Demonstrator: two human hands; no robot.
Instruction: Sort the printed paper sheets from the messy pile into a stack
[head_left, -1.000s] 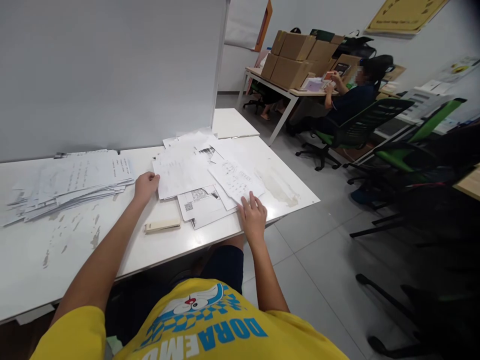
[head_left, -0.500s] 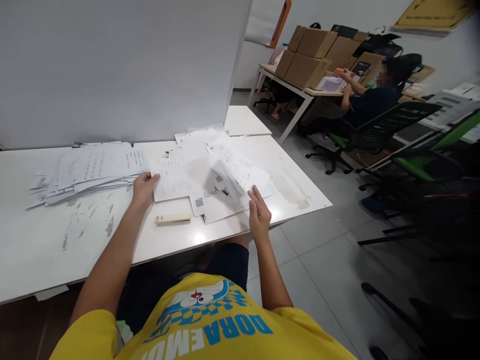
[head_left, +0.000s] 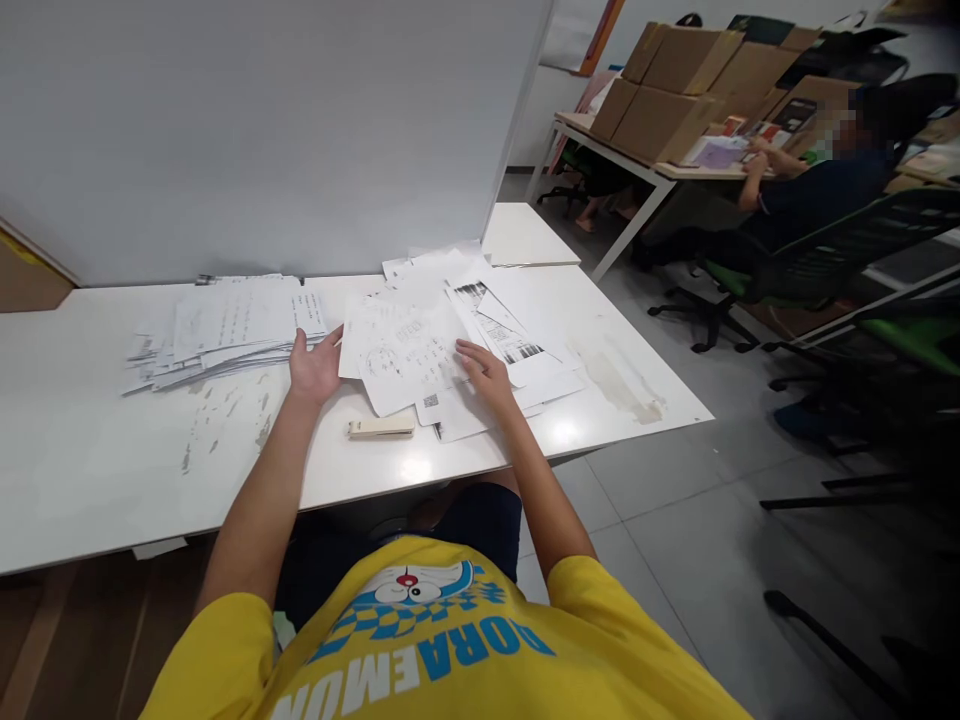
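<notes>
My left hand [head_left: 316, 365] rests on the white table [head_left: 90, 460] at the left edge of a loose pile of printed sheets [head_left: 450, 320], thumb out, fingers apart. On the pile's top sheet [head_left: 405, 360] lies my right hand [head_left: 484, 370], flat, with its fingers stretched toward the left. A second, fanned stack of papers [head_left: 225, 325] sits just left of my left hand. A small cream stapler-like bar [head_left: 380, 427] lies on the table in front of the pile, between my two arms.
A grey partition panel [head_left: 262, 130] stands along the table's far side. To the right, another person [head_left: 817, 190] sits at a desk with cardboard boxes [head_left: 675, 90]. Office chairs [head_left: 847, 250] stand on the tiled floor at right.
My right hand has turned a sheet over to the left and now lies flat on it, further left than before. My left hand stays at the pile's left edge. The view has shifted left.
</notes>
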